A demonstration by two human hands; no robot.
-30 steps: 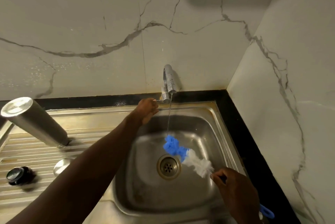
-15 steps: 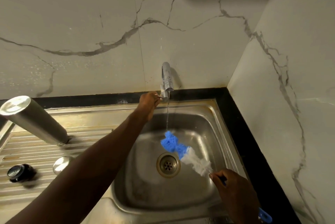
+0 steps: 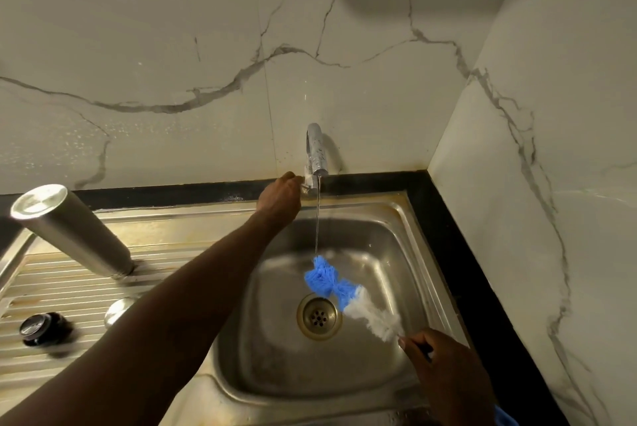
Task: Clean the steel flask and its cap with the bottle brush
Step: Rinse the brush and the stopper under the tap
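Head view: step in hand appears to be rinsing the bottle brush [image 3: 348, 294] under a thin stream from the tap [image 3: 315, 156]. Blue tip sits in the water, above the sink [image 3: 410, 215] drain. Right hand [image 3: 444, 370] curled round the brush handle at the near right, bristles angled up and left. Left hand [image 3: 281, 196] reaches far across the basin, fingers wrapped on the tap lever; forearm fully extended. Steel flask [image 3: 72, 232] stands inverted on the drainboard, far left, untouched; dark cap [image 3: 39, 327] lies near left. Next move likely calls for shutting off the water, needing a controlled turn of the lever.
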